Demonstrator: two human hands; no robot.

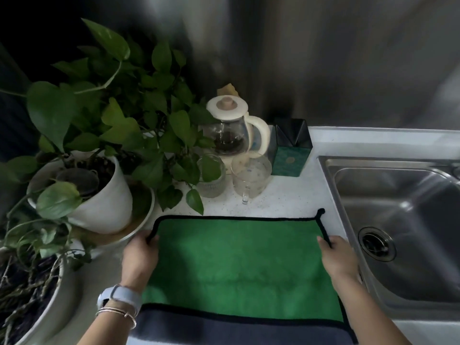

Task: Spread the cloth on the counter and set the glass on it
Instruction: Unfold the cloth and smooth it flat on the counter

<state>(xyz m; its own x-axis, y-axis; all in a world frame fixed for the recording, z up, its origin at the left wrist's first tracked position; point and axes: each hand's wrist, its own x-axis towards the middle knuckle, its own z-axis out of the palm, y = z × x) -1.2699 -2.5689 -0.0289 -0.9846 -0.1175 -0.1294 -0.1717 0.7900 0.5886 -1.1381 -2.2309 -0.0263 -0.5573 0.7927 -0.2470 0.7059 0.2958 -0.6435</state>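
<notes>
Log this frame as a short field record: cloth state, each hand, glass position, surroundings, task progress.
cloth: green cloth with black edging, lying flat on the white counter
left hand: left hand gripping the cloth's left edge
right hand: right hand gripping the right edge
glass: handled glass standing behind the cloth, not on it
nearby: kettle, potted plant, sink at right
progress: cloth spread; glass not yet placed

A home kitchen: steel sink beside speckled counter (kettle, potted plant).
</notes>
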